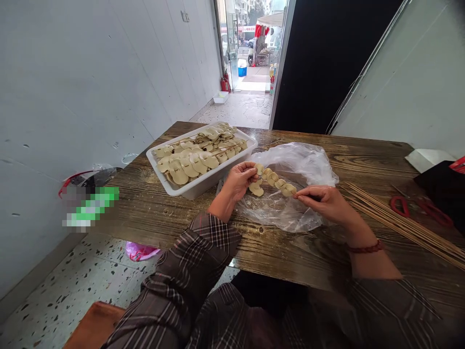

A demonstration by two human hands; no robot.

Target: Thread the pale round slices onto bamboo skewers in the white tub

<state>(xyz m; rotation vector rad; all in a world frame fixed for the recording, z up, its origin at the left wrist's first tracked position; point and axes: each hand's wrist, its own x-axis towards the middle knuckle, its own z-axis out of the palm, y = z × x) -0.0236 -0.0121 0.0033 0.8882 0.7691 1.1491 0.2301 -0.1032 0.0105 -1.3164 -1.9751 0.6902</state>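
Between my two hands, above a clear plastic bag (301, 162), runs a skewer threaded with several pale round slices (272, 179). My left hand (238, 180) pinches the slices at the left end. The fingers of my right hand (323, 199) are closed on the skewer's right end. A few loose slices (256, 189) lie on the bag just below my left hand. Left of my hands, a white tray (192, 189) is piled with skewered slices (189, 165).
On the wooden table (163, 223), a bundle of bare skewers (403, 220) lies at the right beside red-handled scissors (399, 206). A white item (426, 159) and a black bag (441, 186) are at the far right. A wall borders the left side.
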